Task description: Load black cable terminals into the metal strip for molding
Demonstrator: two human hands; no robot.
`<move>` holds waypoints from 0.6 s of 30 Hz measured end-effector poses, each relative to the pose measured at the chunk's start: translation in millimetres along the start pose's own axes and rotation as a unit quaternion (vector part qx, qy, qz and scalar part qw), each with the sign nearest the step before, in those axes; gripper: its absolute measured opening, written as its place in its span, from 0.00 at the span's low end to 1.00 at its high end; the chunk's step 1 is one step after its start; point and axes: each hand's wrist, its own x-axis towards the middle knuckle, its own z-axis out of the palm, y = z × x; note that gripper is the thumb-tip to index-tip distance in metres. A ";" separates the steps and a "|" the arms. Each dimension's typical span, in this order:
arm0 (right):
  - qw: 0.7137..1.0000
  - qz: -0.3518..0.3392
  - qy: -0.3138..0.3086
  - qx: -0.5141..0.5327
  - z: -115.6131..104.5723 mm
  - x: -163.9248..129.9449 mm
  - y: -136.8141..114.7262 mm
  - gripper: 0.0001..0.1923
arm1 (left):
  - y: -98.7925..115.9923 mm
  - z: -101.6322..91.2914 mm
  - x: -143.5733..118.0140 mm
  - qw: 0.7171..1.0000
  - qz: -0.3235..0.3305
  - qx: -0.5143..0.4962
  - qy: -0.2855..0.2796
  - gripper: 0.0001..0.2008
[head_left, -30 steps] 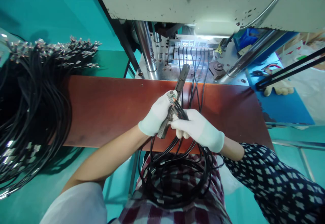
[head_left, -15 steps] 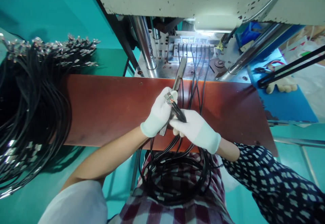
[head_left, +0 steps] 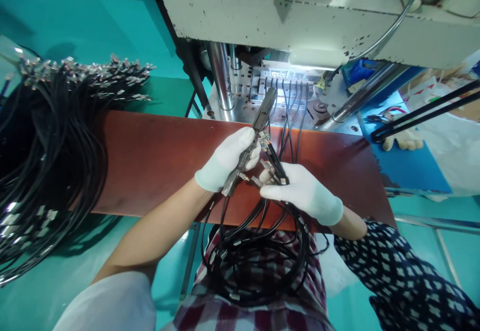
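My left hand [head_left: 233, 157], in a white glove, is closed around a long grey metal bar [head_left: 265, 110] that slants from lower left to upper right. Gripped in my gloved right hand [head_left: 302, 191] is a bundle of black cables [head_left: 275, 160] with small metal connectors and coloured wires at their ends. The connectors fan out close beside the bar. One cable end [head_left: 244, 176] lies against the bar's lower part; whether it is seated there I cannot tell. Below my hands a coil of black cables [head_left: 258, 298] rests on my lap.
A brown board [head_left: 161, 163] spans the front of a press. Several cables run over it into a metal mould [head_left: 258, 93] between steel columns [head_left: 221, 78]. A big heap of cables [head_left: 56, 121] lies at left. A glove [head_left: 407, 140] lies on the blue surface at right.
My hands have drawn apart, the right one shifting toward lower right with the cable bundle. The connectors, bunched over my left hand before, are now spread beside the bar. The view has tilted up.
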 end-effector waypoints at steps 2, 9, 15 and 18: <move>1.000 0.008 -0.023 -0.014 -3.1 -0.8 0.2 0.17 | 1.1 -2.6 0.0 1.000 -0.017 -0.008 -0.024 0.16; 0.997 0.007 -0.075 -0.006 -7.7 -7.2 -3.0 0.16 | -2.3 -0.7 -1.3 0.999 -0.025 0.022 -0.025 0.17; 0.993 -0.037 -0.087 -0.065 -4.3 -10.2 -5.6 0.17 | -7.6 -3.0 -0.8 0.999 -0.024 0.016 -0.019 0.17; 0.997 -0.049 -0.037 0.042 -1.3 -12.0 3.0 0.20 | -9.5 -4.9 1.9 0.999 -0.025 -0.020 -0.022 0.16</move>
